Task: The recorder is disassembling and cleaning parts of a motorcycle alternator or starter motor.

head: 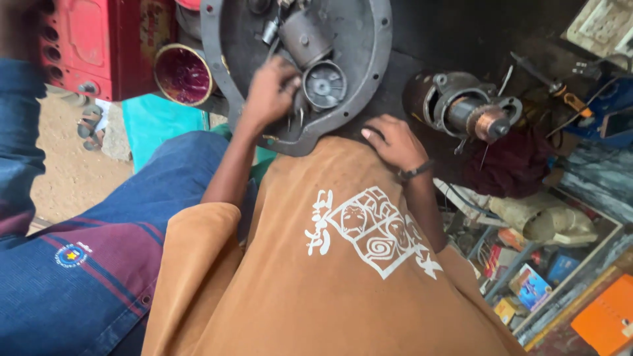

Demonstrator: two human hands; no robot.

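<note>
Left hand (270,92) reaches toward 12 o'clock, forearm extended, fingers curled downward. Right hand (393,140) sits at 3 o'clock of it, palm down, fingers bent, wrist banded.

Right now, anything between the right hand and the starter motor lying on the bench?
Nothing visible. The right hand rests flat on the dark bench by the round grey plate; the starter motor lies just to its right, bare bench between them.
</note>
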